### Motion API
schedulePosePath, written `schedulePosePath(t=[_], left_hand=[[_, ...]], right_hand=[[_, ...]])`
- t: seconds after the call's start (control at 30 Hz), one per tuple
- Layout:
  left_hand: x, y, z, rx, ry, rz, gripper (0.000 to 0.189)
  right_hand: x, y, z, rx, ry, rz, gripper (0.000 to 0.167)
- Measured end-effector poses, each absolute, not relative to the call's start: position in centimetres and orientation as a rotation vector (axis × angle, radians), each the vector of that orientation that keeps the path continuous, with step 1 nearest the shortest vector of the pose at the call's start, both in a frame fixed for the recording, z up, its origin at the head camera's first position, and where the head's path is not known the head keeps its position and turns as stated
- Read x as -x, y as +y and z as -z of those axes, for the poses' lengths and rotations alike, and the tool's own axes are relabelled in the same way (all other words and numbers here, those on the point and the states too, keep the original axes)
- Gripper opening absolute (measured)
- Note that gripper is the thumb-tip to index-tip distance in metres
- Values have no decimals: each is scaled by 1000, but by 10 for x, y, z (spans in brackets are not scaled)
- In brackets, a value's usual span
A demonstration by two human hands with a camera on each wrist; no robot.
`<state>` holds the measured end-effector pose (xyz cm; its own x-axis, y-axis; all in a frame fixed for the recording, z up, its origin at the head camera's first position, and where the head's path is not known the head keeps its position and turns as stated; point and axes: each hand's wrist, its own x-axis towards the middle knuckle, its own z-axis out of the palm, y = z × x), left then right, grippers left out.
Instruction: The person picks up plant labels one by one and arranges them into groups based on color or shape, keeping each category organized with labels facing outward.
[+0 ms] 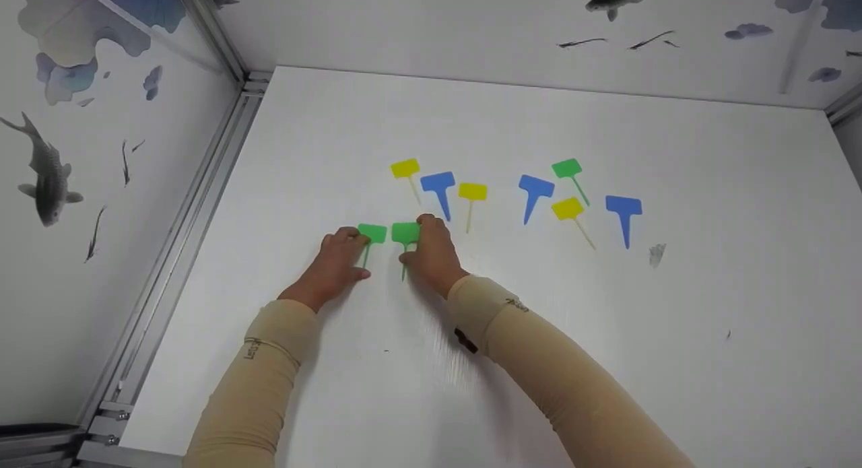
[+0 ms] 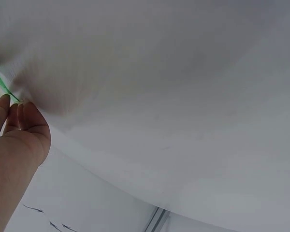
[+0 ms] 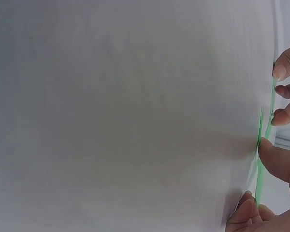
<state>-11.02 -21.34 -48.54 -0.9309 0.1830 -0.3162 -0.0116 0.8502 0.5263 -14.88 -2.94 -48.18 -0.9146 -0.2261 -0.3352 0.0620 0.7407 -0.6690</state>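
In the head view my left hand [image 1: 333,262] is at the left green plant label [image 1: 375,233], a T-shaped tag lying on the white table. Its fingertips hold the head's left edge, with the thumb at the stem. Just to the right, my right hand [image 1: 436,252] holds a second green plant label [image 1: 404,231], fingers over the head's right edge and thumb against the stem. The two heads lie side by side with a narrow gap. In the right wrist view both labels appear edge-on as thin green strips between the fingers. The left wrist view shows only a sliver of green.
Beyond my hands lie two yellow plant labels [image 1: 473,191] with a blue label [image 1: 438,183] between them. Farther right are another green label [image 1: 567,168], a yellow one [image 1: 568,209] and two blue ones [image 1: 623,205]. Walls printed with fish border the table [image 1: 673,387] at left and back.
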Motion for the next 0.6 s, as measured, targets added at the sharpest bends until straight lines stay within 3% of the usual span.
schedulePosePath(t=[0.6], left_hand=[[112, -213, 485, -95, 2639, -763, 64]], right_hand=[[145, -30, 479, 157, 2600, 914, 60]])
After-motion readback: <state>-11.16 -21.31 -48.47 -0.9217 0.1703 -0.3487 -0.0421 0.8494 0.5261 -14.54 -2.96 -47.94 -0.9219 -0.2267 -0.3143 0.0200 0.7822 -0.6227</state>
